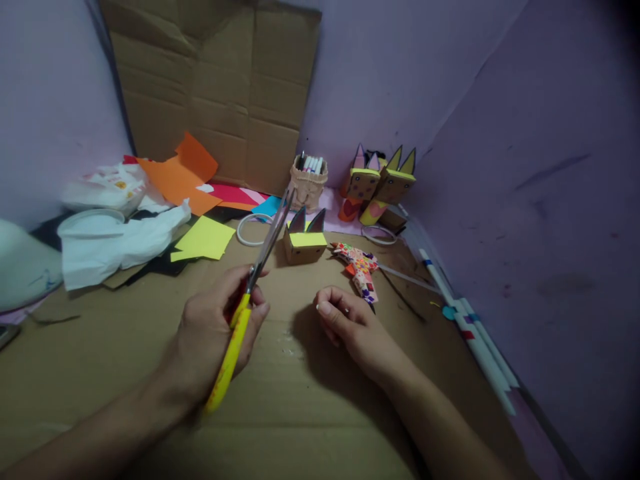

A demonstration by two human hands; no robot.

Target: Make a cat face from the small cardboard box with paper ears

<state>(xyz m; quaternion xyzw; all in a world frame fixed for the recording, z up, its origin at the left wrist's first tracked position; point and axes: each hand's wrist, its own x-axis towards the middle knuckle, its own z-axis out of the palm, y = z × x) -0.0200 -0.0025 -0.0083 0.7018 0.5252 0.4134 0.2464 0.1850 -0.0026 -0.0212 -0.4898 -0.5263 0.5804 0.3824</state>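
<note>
My left hand (215,327) is closed around scissors (233,353) with yellow handles. Their blades point up and away from me and look nearly together. Something red shows between the left fingers, partly hidden. Over the cardboard sheet, my right hand (350,327) is curled with thumb against fingers; a tiny white speck shows at the fingertips, too small to name. Beyond the hands sits a small cardboard box head (304,252) with a yellow top and dark pointed ears. A glue gun (360,267) covered in patterned stickers lies just past my right hand.
A textured cup (309,190) of markers and two eared cardboard figures (395,183) stand at the back. Yellow paper (205,239), orange paper (175,177) and white tissue (125,243) lie left. Tape rings (239,230) and white rolled tubes (480,353) are around. Cardboard (215,87) leans on the wall.
</note>
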